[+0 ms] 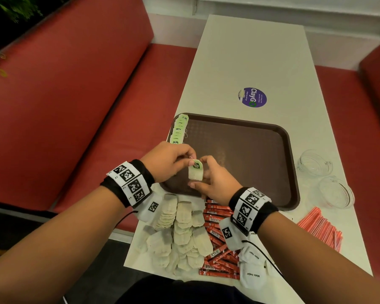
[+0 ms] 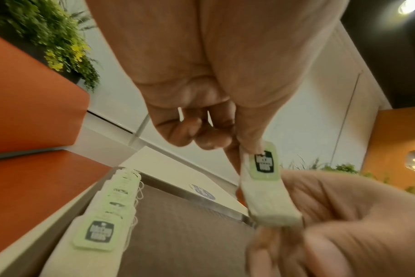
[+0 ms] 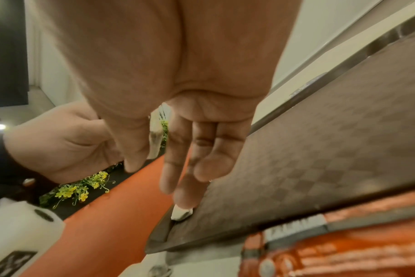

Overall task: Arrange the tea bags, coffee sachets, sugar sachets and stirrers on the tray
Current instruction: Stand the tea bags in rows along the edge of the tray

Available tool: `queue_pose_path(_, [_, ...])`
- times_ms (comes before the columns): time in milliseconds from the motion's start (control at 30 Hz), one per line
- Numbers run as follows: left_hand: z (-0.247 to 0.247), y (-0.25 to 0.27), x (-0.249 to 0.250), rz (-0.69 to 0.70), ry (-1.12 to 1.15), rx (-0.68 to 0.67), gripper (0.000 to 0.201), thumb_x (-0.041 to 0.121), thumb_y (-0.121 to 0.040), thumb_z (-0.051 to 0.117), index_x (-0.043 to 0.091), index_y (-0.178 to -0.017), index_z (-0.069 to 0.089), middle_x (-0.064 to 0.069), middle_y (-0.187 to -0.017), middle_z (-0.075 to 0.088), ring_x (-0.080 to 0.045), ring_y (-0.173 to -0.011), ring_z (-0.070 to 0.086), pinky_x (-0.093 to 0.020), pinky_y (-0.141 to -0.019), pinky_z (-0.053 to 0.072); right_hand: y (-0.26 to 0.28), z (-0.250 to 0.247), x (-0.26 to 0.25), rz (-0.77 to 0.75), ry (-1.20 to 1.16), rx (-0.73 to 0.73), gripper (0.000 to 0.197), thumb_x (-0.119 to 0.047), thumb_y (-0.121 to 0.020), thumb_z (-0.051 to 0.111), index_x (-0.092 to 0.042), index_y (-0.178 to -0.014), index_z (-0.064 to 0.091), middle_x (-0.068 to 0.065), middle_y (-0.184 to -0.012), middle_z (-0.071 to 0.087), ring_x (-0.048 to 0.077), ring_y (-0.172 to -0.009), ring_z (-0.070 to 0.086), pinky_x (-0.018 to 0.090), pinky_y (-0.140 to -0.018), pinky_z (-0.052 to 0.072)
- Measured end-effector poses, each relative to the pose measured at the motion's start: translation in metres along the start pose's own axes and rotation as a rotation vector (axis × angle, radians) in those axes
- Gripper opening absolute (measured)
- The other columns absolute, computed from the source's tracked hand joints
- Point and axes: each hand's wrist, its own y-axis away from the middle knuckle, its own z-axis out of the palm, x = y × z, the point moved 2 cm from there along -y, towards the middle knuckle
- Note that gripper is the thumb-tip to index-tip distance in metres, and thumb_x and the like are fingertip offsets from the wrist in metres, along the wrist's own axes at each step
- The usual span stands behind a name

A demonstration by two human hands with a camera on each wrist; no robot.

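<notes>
A: Why is the tea bag (image 1: 195, 171) held between two hands above the tray (image 1: 261, 137) and not laid down directly?

B: Judged from the row of tea bags (image 1: 178, 129) along the tray's left rim, each bag is laid with its green tag on top. The two-handed hold probably serves to square the tag against the pouch before placement.

A: State the grip of each hand.

B: The left hand (image 1: 167, 161) pinches the upper end of the bag at the tag, thumb against a finger; the remaining fingers are curled in, as the left wrist view shows. The right hand (image 1: 215, 183) holds the pouch at its side and lower edge, fingers bent round it. Neither hand is spread.

A: Where is the bag relative to the grip?

B: Between the two hands, roughly upright, tag uppermost, over the tray's near-left part and clear of its floor. The laid row lies just beyond the left hand.

A: Where is the remaining stock?

B: On the table (image 1: 250, 51), near side of the tray: loose tea bags (image 1: 180, 235), red coffee sachets (image 1: 217, 249), white sugar sachets (image 1: 253, 273). Orange stirrers (image 1: 320, 227) lie to the right. Only tea bags are on the tray so far.

A: What should the placement observe?

B: Likely overlapping the row's nearest bag and keeping the string tucked.
</notes>
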Motion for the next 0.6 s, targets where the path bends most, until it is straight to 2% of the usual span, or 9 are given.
queue_pose_path(67, [-0.009,0.002,-0.007,-0.047,0.011,0.082,0.003,0.024,-0.095,0.066,0.023,-0.097,0.068,0.009,-0.075,0.067,0.003,-0.061,0.054,-0.008,-0.061,0.037,0.004,0.0,0.004,-0.007,0.064,-0.046,0.064,-0.031,-0.084,0.079,-0.027,-0.131,0.035,-0.008,-0.099,0.075,-0.001,-0.062,0.063,0.029,-0.07,0.056])
queue_pose_path(133, [-0.016,0.001,-0.019,-0.121,-0.018,0.118,0.004,0.025,-0.096,0.063,0.024,-0.098,0.066,0.01,-0.077,0.069,0.003,-0.06,0.054,-0.011,-0.06,0.037,0.008,0.0,0.008,-0.009,0.169,-0.134,0.063,-0.036,-0.079,0.084,-0.029,-0.127,0.045,-0.013,-0.103,0.072,-0.005,-0.063,0.056,0.025,-0.073,0.05])
queue_pose_path(233, [-0.02,0.001,-0.04,-0.261,-0.117,0.055,0.003,0.028,-0.097,0.061,0.028,-0.098,0.063,0.014,-0.082,0.067,0.003,-0.067,0.055,-0.017,-0.062,0.039,0.016,0.003,0.011,0.015,0.294,-0.292,0.056,-0.04,-0.072,0.088,-0.029,-0.119,0.059,-0.017,-0.105,0.07,-0.008,-0.085,0.059,0.019,-0.079,0.045])
queue_pose_path(333, [-0.011,0.0,-0.056,-0.356,-0.176,-0.109,0.003,0.03,-0.097,0.062,0.028,-0.098,0.063,0.01,-0.089,0.07,-0.011,-0.084,0.062,-0.027,-0.077,0.048,0.022,0.008,0.009,0.023,0.414,-0.383,0.052,-0.039,-0.07,0.089,-0.029,-0.115,0.066,-0.016,-0.112,0.068,0.005,-0.102,0.061,0.026,-0.09,0.05])
queue_pose_path(400, [-0.002,0.0,-0.063,-0.401,-0.195,-0.176,0.001,0.03,-0.096,0.063,0.029,-0.095,0.064,0.01,-0.089,0.07,-0.012,-0.087,0.063,-0.027,-0.08,0.049,0.025,0.011,0.009,0.033,0.49,-0.42,0.052,-0.039,-0.071,0.088,-0.028,-0.116,0.067,-0.013,-0.118,0.066,0.012,-0.107,0.06,0.033,-0.093,0.051])
queue_pose_path(500, [0.008,-0.002,-0.071,-0.446,-0.201,-0.126,0.001,0.028,-0.094,0.066,0.027,-0.094,0.066,0.008,-0.086,0.069,-0.015,-0.086,0.065,-0.025,-0.076,0.048,0.026,0.013,0.009,0.024,0.554,-0.438,0.047,-0.038,-0.072,0.087,-0.028,-0.114,0.069,-0.01,-0.115,0.067,0.014,-0.101,0.06,0.034,-0.089,0.053])
queue_pose_path(600, [0.011,-0.005,-0.075,-0.46,-0.241,-0.062,0.007,0.028,-0.092,0.067,0.027,-0.098,0.066,0.009,-0.091,0.065,-0.016,-0.089,0.063,-0.031,-0.083,0.051,0.024,0.015,0.01,-0.019,0.559,-0.434,0.031,-0.032,-0.077,0.083,-0.026,-0.106,0.073,-0.015,-0.105,0.067,0.009,-0.093,0.061,0.032,-0.087,0.054])
